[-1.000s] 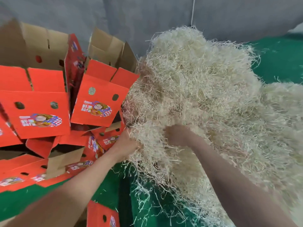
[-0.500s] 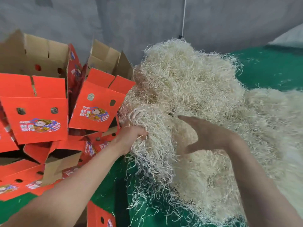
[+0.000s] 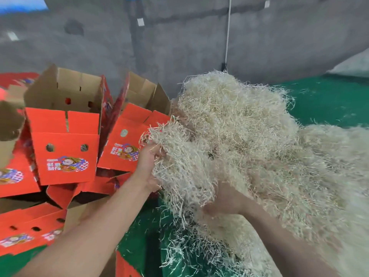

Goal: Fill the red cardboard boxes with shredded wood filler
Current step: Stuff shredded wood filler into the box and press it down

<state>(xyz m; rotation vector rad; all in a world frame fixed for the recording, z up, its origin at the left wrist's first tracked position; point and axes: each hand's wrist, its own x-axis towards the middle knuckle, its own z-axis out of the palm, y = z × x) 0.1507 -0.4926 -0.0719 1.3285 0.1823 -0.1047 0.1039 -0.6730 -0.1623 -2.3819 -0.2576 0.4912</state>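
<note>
Pale shredded wood filler (image 3: pixel 249 146) heaped on green mat (image 3: pixel 139 242), right of open red boxes (image 3: pixel 65 156). Left hand (image 3: pixel 148 162): fingers curled into clump's box-side edge, gripping, likely to drag wad across. Right hand (image 3: pixel 225 198) under clump as support; fingers buried, grip unclear. Half second earlier it lay spread open atop heap; now lower.

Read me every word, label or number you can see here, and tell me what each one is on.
No text can be read.
On the red cardboard boxes, the printed labels: lettering too blurred to read.
On the blue panel at the top left: blurred, nothing legible.
On the shredded wood filler: no text.
</note>
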